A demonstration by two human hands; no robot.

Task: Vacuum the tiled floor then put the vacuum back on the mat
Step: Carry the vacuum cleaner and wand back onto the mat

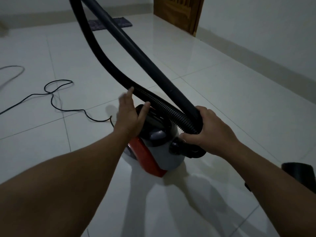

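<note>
On the tiled floor (213, 69) before me stands the vacuum (153, 151), grey with a red side, well apart from the dark mat (109, 23) near the far wall. My right hand (210, 129) is wrapped around the ribbed hose (164, 108) together with the smooth black tube (153, 71). My left hand (130, 115) is spread flat, its fingers beside the hose, above the vacuum's top. A black cord (53, 100) lies looped to the left.

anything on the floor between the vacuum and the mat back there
Nothing visible: bare tile runs from the vacuum to the mat by the far wall. The power cord loops off to the left, clear of that line.
</note>
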